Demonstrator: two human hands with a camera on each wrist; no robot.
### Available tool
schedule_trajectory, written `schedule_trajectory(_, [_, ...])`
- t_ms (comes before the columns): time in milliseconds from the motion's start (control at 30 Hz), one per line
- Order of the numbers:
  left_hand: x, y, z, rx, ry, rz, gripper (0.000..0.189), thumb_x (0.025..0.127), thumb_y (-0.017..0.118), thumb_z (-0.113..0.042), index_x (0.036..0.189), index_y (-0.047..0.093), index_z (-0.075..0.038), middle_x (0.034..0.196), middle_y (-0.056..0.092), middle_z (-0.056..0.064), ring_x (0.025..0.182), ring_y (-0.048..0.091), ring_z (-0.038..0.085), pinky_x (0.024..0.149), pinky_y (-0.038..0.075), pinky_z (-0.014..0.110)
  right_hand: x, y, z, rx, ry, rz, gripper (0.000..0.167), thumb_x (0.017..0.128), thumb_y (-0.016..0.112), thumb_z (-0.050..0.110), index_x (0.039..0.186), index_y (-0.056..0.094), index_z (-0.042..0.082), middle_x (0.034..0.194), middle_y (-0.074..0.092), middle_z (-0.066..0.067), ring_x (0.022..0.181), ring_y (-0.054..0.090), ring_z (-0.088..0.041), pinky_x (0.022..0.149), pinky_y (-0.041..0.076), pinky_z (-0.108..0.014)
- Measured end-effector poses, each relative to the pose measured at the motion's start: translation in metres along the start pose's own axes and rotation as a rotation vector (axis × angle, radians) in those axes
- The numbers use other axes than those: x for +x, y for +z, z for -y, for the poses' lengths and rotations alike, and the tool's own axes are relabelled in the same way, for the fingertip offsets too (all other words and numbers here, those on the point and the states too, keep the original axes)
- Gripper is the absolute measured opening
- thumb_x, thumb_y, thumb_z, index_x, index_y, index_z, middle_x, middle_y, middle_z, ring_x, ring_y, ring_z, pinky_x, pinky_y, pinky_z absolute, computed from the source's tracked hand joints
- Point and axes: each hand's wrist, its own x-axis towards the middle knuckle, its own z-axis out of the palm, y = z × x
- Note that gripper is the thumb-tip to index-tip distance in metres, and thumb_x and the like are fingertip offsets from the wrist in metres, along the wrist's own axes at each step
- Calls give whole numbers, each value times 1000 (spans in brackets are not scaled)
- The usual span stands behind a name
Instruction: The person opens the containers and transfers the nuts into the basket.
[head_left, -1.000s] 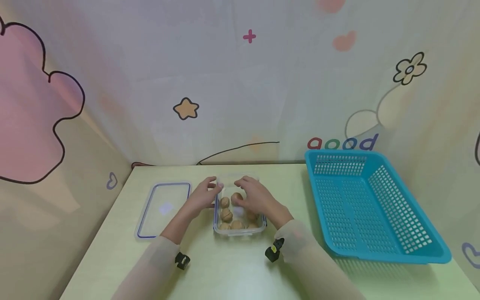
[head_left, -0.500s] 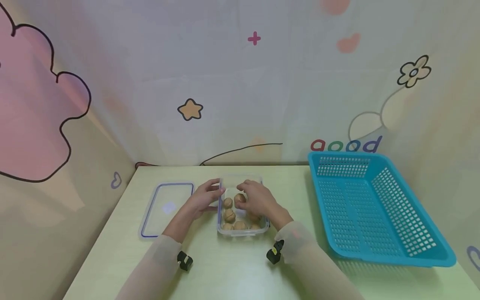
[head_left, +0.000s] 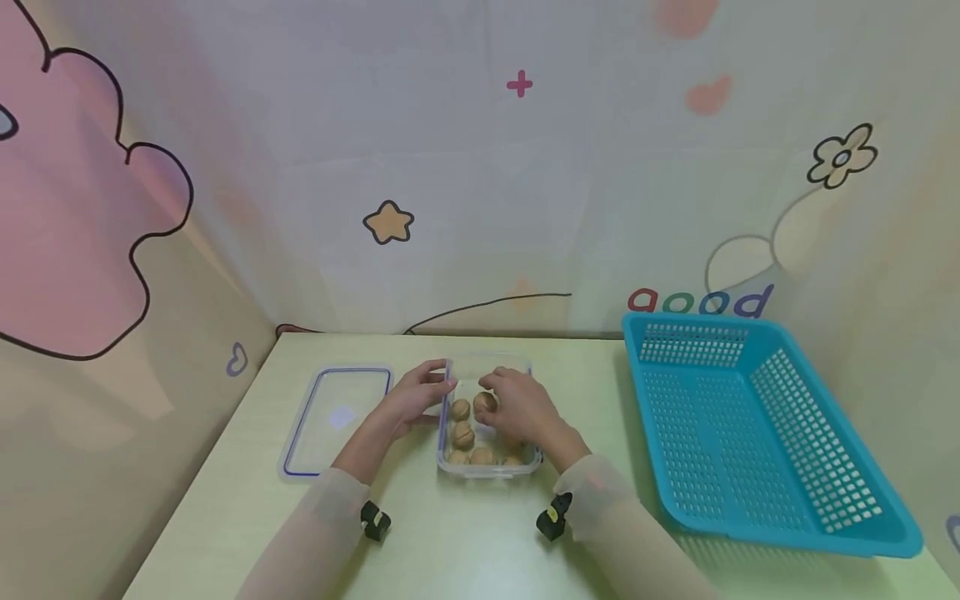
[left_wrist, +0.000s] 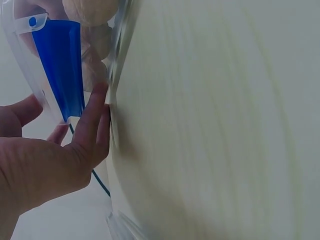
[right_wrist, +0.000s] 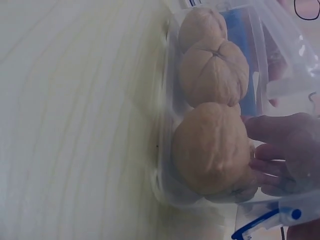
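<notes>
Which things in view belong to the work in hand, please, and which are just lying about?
In the work: clear plastic container; walnuts inside; left hand, touching the container; right hand, holding a walnut.

Apparently lying about: blue-edged clear lid; blue perforated plastic basket.

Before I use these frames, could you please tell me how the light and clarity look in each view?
Head view: fairly bright, with a soft shadow under the blue basket and the far wall of the clear container faint; left wrist view: dimmer, a shadow on the table near the container; right wrist view: also dim, small glints on its plastic, yet grooves on the walnuts show.
</notes>
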Motion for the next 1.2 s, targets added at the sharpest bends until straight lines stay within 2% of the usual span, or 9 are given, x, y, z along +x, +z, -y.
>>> schedule_trajectory(433, [1, -1, 0, 4, -13, 25, 60, 108, 62, -19, 162, 38, -12, 158, 41, 23, 143, 46, 48, 101, 55, 61, -1, 3, 0, -27, -11, -34, 41, 94, 82, 32, 126, 75, 9, 120, 72, -7, 109, 69, -30, 94, 58, -49])
schedule_trajectory(633, [2, 0, 0, 3, -18, 13, 59, 109, 62, -22, 162, 39, -13, 159, 40, 22, 144, 46, 47, 101, 54, 63, -1, 4, 0, -32, -22, -51, 36, 95, 82, 31, 123, 76, 9, 116, 72, -6, 105, 69, -29, 92, 59, -48])
schedule_trajectory(933, [1, -1, 4, 7, -8, 22, 58, 109, 61, -25, 162, 39, -15, 161, 39, 22, 147, 43, 47, 103, 53, 64, -1, 5, 2, -31, -16, -33, 31, 97, 79, 31, 120, 77, 10, 113, 72, -4, 103, 68, -28, 92, 58, -47])
schedule_trajectory(1200, [-2, 0, 6, -10, 20, 29, 58, 110, 61, -25, 163, 39, -16, 161, 38, 22, 147, 43, 47, 107, 49, 66, -1, 4, 2, -62, 0, -7, 31, 99, 77, 32, 122, 77, 12, 118, 72, -5, 110, 68, -28, 97, 57, -47])
